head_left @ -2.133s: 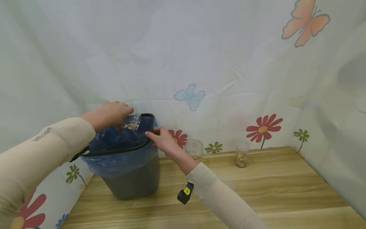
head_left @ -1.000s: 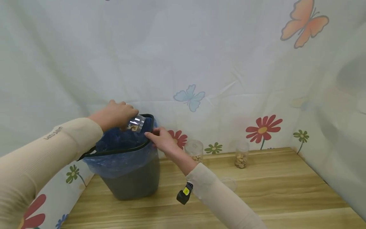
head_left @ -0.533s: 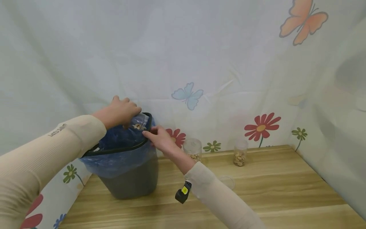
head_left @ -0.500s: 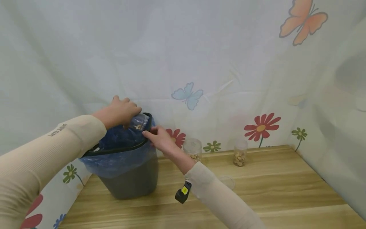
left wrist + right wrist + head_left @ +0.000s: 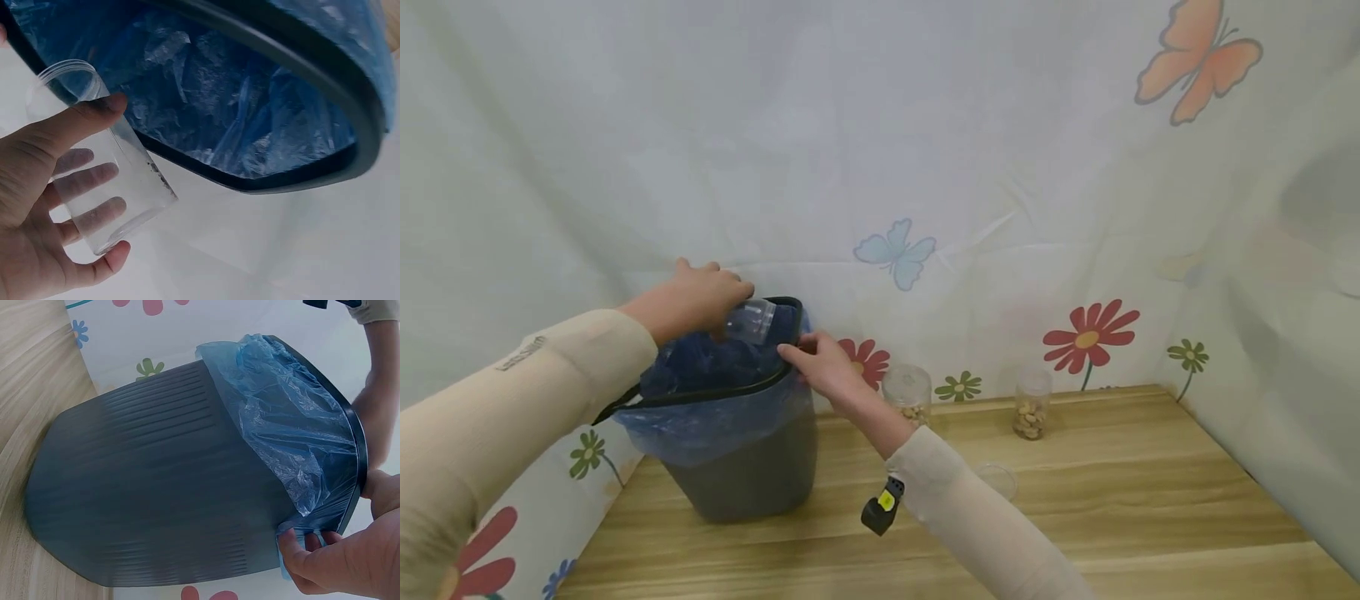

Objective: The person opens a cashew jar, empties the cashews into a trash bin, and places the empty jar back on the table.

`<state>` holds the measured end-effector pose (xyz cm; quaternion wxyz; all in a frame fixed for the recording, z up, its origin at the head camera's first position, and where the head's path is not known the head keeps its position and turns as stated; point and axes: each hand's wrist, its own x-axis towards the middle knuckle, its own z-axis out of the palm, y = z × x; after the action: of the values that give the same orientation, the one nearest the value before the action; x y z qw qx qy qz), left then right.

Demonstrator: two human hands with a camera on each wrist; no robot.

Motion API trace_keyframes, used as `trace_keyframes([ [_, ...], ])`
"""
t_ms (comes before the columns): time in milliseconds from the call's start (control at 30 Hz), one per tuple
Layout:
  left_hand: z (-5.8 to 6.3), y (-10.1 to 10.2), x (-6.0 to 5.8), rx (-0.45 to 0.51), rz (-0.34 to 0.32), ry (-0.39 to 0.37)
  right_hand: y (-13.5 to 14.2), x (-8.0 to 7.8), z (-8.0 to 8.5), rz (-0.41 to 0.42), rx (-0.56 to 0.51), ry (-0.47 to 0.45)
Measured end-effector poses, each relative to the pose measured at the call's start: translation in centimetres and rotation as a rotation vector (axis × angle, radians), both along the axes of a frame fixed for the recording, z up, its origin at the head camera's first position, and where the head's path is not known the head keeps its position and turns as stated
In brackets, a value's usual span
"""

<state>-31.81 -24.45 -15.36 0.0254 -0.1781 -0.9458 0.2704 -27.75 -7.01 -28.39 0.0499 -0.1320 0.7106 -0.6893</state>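
My left hand grips a clear plastic jar, tilted with its mouth towards the right, over the opening of a grey trash bin. In the left wrist view, thumb and fingers wrap the jar; only dark specks show along its wall. A blue bag lines the bin and folds over its dark rim. At the rim's right corner my right hand holds the bag and rim, its fingers bent over the bag's edge in the right wrist view. The bin's bottom is hidden.
On the wooden table stand a wide clear jar and a narrower jar of nuts, both behind my right forearm. A clear round lid lies beside that sleeve. A printed curtain hangs behind and at both sides.
Nuts seen in the tilted jar earlier no longer show in it. My left hand moved the jar right towards the rim, then back left. My right hand has stayed at the rim.
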Motion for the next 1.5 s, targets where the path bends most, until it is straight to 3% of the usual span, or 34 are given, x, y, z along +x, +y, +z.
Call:
trace_keyframes([
  [300, 0.3, -2.3, 0.6, 0.045, 0.063, -0.001, 0.1, -0.4, -0.2, -0.008, -0.003, 0.005],
  [467, 0.8, -4.0, 1.0, 0.097, 0.049, 0.000, 0.2, -0.5, -0.3, 0.001, 0.006, 0.008],
  [833, 2.0, -6.1, 1.3, 0.343, 0.040, -0.093, 0.1, -1.2, -0.5, 0.009, -0.004, 0.004],
  [1000, 1.9, -5.7, 2.1, 0.480, -0.005, -0.103, 0.3, -1.4, -0.5, 0.008, -0.007, 0.012],
  [1233, 1.3, -3.4, 4.2, 0.723, -0.050, -0.099, 0.0, -1.7, -0.7, -0.014, -0.032, 0.065],
  [1500, 0.6, -1.9, 6.5, 0.937, -0.043, -0.171, 0.7, -1.9, -1.8, 0.005, -0.063, 0.112],
])
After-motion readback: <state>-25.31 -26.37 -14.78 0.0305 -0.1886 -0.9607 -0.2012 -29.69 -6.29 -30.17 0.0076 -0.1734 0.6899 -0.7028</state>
